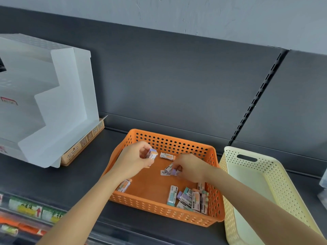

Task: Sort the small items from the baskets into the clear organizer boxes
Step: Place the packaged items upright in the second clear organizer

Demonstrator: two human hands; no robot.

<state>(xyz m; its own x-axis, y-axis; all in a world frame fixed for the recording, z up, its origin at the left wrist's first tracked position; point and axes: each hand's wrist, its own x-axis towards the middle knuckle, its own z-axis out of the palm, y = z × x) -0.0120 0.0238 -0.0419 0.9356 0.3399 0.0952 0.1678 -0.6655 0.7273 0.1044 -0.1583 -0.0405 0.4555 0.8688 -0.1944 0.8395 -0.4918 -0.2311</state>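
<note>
An orange perforated basket (215, 206) sits on the dark shelf and holds several small wrapped erasers. My left hand (133, 159) is inside its back left part and holds a small stack of erasers (152, 154) between fingers and thumb. My right hand (191, 167) reaches in from the right and pinches a purple-ended eraser (174, 170) near the basket's middle. A cluster of erasers (192, 200) lies in the front right corner, one eraser (167, 155) at the back and another (124, 185) at the front left.
A pale yellow perforated basket (276, 175) stands right of the orange one. A white stepped display stand (53, 103) sits at the left over a brown box (83, 145). Clear organizer boxes (26, 214) with items fill the lower left.
</note>
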